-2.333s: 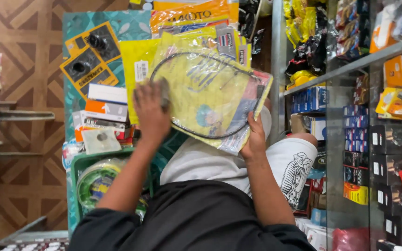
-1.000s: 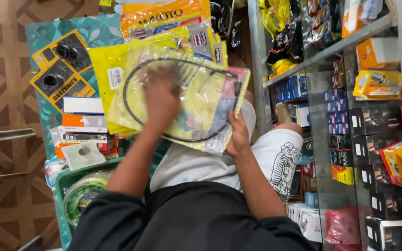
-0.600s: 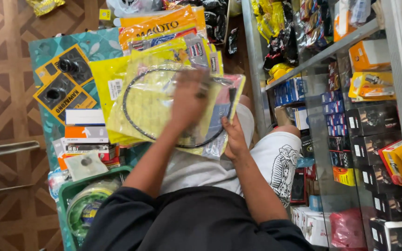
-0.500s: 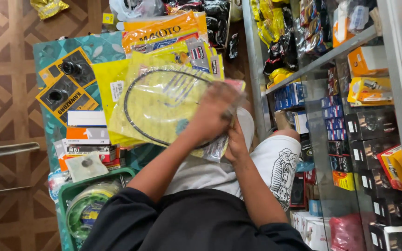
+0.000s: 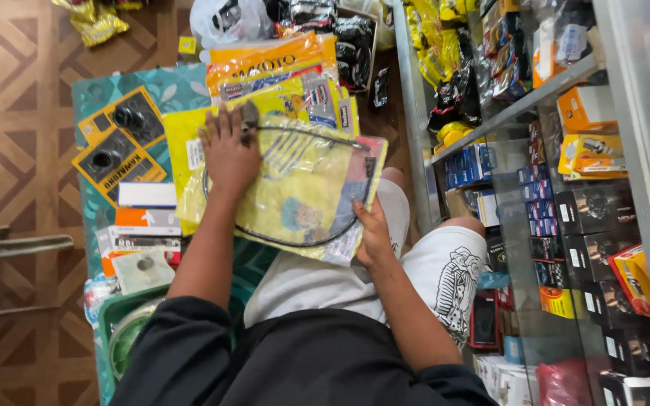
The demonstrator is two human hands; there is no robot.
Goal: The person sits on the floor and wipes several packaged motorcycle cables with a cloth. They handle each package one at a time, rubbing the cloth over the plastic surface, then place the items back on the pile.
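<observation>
Head view: left hand (image 5: 229, 150) flat, fingers spread, on the clear packet of coiled black cable (image 5: 295, 192); right hand (image 5: 374, 234) pinches its near edge over the lap. Packet not yet on yellow stack (image 5: 189, 143); sorting looks midway.

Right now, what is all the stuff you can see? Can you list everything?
Clear yellow packet with coiled black cable: one, on the lap, under both hands.
Yellow and orange packets: several, stacked behind it.
Yellow-and-black carded parts: two, on the teal mat.
White and orange boxes: a few, left of the lap.
Green basket: one, bottom left.
Glass shelves of small boxes: right side.
Wooden patterned floor: left.
Left hand: flat on the packet's top.
Right hand: fingers gripping its lower edge.
</observation>
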